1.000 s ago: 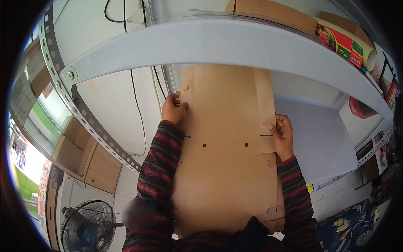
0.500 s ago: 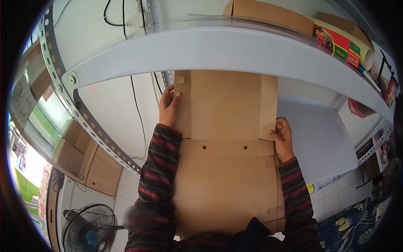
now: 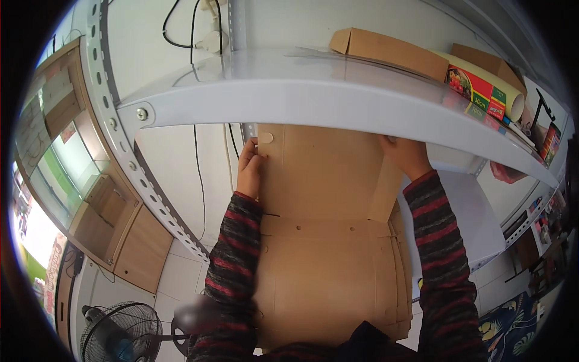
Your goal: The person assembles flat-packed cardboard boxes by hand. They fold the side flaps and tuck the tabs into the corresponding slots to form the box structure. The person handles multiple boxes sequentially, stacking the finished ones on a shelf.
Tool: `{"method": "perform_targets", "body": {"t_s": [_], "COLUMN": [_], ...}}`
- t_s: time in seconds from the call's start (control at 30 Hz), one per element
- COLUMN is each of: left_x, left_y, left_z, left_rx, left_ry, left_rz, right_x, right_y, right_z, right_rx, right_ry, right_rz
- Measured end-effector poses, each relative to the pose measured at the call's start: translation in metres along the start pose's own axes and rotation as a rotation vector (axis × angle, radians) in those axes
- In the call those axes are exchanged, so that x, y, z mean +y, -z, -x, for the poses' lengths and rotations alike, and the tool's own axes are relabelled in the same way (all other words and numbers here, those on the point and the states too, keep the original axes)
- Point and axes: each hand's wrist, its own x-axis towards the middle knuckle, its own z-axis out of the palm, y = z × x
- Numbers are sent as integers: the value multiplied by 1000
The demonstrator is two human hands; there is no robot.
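Observation:
A brown flat-pack cardboard box (image 3: 322, 175), die-cut with slots, tabs and two small round holes, lies unfolded in front of my body, over what look like more layers at its right edge. Its far panel runs up behind the white shelf beam. My left hand (image 3: 249, 168) is closed on the left edge of that panel, beside a rounded tab. Higher on the right, my right hand (image 3: 407, 155) grips the panel's right side strip, which tilts up along its crease. Its fingertips are partly hidden by the beam and the cardboard.
The white metal shelf (image 3: 289, 105) crosses just above my hands. On it are a long cardboard box (image 3: 389, 54) and a red-green roll box (image 3: 476, 87). A lower grey shelf (image 3: 452, 211) stands right, a black fan (image 3: 117, 335) at lower left, and a wooden cabinet (image 3: 142, 247) at left.
My right hand has moved from the panel's lower right corner up its right side, and that side strip now tilts upward. My left hand stays on the left edge. The view has shifted slightly.

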Motion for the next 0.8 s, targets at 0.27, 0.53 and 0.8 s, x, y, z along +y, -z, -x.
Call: {"method": "perform_targets", "body": {"t_s": [0.27, 0.53, 0.8], "left_x": [0, 7, 7], "left_y": [-4, -12, -6], "left_z": [1, 2, 2], "left_rx": [50, 30, 129], "left_ry": [-61, -158, -247], "left_rz": [-166, -111, -333], "right_x": [-53, -44, -69], "right_y": [13, -4, 3], "right_z": [9, -3, -12], "right_rx": [-63, -83, -346], "right_ry": [149, 57, -104], "right_rz": [-70, -249, -331]}}
